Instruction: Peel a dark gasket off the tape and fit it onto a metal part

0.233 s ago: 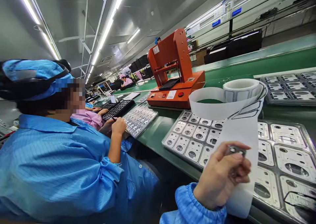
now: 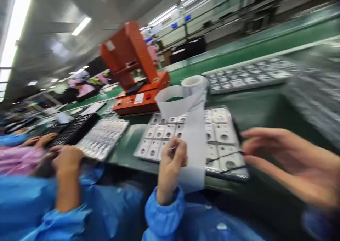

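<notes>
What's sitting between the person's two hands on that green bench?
In the head view, between the left hand and the right hand hangs the white paper strip from its roll, over the tray of metal parts.

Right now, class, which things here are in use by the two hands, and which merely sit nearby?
In use:
left hand, gripping the paper strip
right hand, at the parts tray

Nearby:
paper roll
orange machine
far tray
neighbour's tray
</notes>
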Motion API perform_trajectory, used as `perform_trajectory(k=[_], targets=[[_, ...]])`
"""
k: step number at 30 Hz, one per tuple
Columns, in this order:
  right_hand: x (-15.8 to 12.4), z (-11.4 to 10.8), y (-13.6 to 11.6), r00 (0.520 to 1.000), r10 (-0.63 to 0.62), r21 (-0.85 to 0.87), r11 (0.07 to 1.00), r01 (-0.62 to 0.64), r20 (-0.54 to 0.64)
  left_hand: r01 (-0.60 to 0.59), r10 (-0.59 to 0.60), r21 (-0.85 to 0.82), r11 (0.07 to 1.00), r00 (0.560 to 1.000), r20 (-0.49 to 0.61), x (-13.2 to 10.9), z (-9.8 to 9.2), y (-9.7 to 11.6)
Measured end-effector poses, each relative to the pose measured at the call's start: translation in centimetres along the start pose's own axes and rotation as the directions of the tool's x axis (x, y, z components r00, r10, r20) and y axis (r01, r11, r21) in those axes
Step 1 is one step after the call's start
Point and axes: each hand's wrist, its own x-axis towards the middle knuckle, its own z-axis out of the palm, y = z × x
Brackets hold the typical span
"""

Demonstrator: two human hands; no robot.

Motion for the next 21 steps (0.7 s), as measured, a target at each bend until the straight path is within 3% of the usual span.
perform_trajectory(k=[3,5,10,17,21], targets=[[1.2,-2.5,-2.3,0.986,0.093,0.121,0.987,-0.109,0.135,-0.072,0.055,0.405,0.912,0.997,0.055,-0.1,0.0,0.9],[1.9,-2.6,-3.0,0.972,0.145,0.155,0.972,-0.174,0.183,-0.125,0.063,0.537,0.834,0.989,0.133,-0.3,0.4,1.4],[2.1,-2.2,-3.3,0.962,0.129,0.232,0.955,-0.186,0.239,-0.247,0.082,0.62,0.744,0.956,0.282,-1.3,1.3,1.9],[2.2,-2.5,-3.4,0.949,0.15,0.263,0.938,-0.225,0.276,-0.346,0.102,0.69,0.636,0.924,0.369,-1.4,0.9,1.6],[2.1,-2.4,-3.4,0.957,0.143,0.254,0.944,-0.209,0.254,-0.373,0.145,0.692,0.619,0.919,0.365,-1.5,1.1,1.7]])
